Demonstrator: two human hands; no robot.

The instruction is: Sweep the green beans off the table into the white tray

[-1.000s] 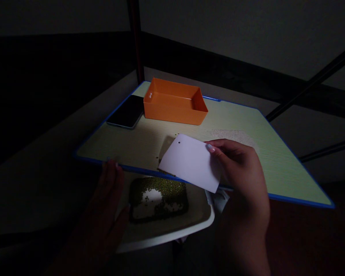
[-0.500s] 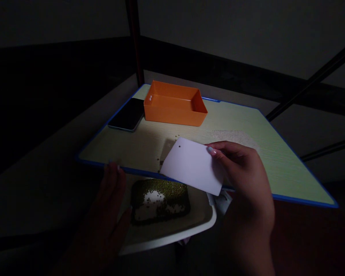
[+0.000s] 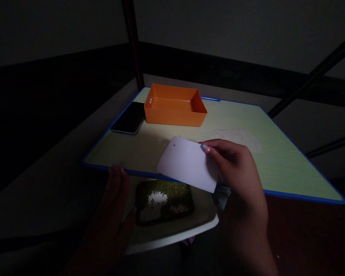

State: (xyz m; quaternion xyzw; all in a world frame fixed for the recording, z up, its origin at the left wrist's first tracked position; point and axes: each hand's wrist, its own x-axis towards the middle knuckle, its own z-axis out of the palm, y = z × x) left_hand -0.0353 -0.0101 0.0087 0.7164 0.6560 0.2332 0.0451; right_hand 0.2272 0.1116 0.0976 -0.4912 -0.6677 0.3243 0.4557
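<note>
My right hand (image 3: 232, 165) pinches a white card (image 3: 188, 163) by its right side, thumb on top. The card slants over the front edge of the table (image 3: 287, 165), and one small dark speck lies on it. Below the edge, a white tray (image 3: 204, 214) holds many small green beans (image 3: 175, 190), spread around a bare pale patch. In shadow at the tray's left side, my left hand (image 3: 113, 207) has its fingers stretched up near the table's edge, thumb apart, with nothing in it.
Toward the back of the table stands an orange open box (image 3: 175, 117). A dark phone (image 3: 128, 119) lies flat to its left. A pale speckled patch (image 3: 238, 138) shows on the tabletop behind my right hand. Dark walls enclose the back and left.
The card in my right hand has shifted slightly left across the table's front edge. Several specks that lay on the tabletop by the card's left side no longer show there.
</note>
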